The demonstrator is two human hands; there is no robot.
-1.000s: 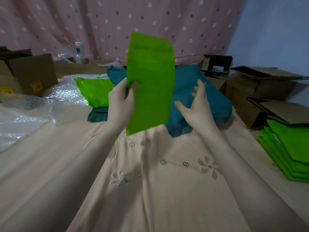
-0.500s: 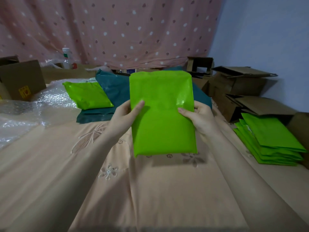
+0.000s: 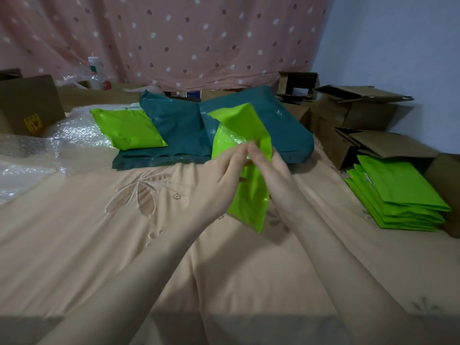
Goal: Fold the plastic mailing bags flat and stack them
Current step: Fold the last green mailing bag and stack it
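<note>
Head view, centre of frame: both hands meet at the middle of a green mailing bag [image 3: 249, 195] held above the bed [image 3: 124, 245]. Half a second earlier the bag was held flat and open-faced between the two hands, each at one side edge; the side edges have now been drawn together, so the bag bows lengthwise, its top corner peaking toward the upper centre and its lower end hanging down close over the bedcover. The left hand [image 3: 221, 175] has its grip on the bag from the left, fingers closed against it; the right hand [image 3: 268, 170] pinches it from the right, its fingertips touching those of the left. This reads as the lengthwise fold being formed, not yet pressed flat. Right edge of frame: the stack of folded green bags [image 3: 398, 195] lies on the bed beside cardboard boxes [image 3: 361, 115], the likely destination once the crease is set. Upper centre: teal bags [image 3: 186, 128] lie with one more green bag [image 3: 127, 128] on top, apparently awaiting folding. Upper left: bubble wrap [image 3: 49, 140], a carton [image 3: 27, 103] and a bottle [image 3: 95, 73] before the dotted curtain [image 3: 174, 33].
</note>
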